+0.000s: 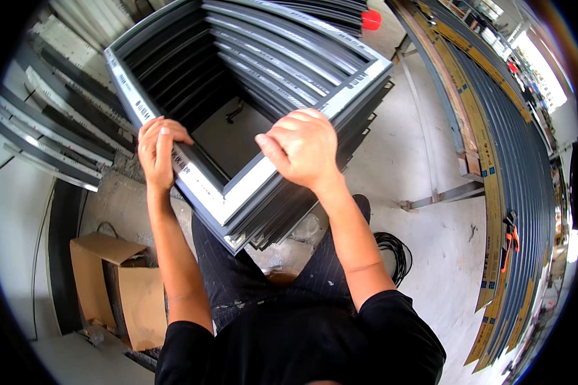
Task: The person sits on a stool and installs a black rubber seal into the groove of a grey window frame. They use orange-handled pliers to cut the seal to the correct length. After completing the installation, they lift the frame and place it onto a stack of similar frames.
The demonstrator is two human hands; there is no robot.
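Note:
In front of me rises a stack of rectangular metal window frames (276,218), dark grey, the top window frame (241,196) faced with pale film. My left hand (159,154) is closed over its left rail, with the fingers reaching to the inner edge. On the near right rail, my right hand (305,151) is closed, its thumb pointing left toward the opening; the rail beneath it is partly hidden. Floor shows through the hollow middle of the stack.
An open cardboard box (141,305) stands at lower left. Long grey profiles (58,122) lean at far left. To the right, a rack of long profiles (507,192) carries orange-handled pliers (510,247). A coiled black cable (398,256) lies on the floor.

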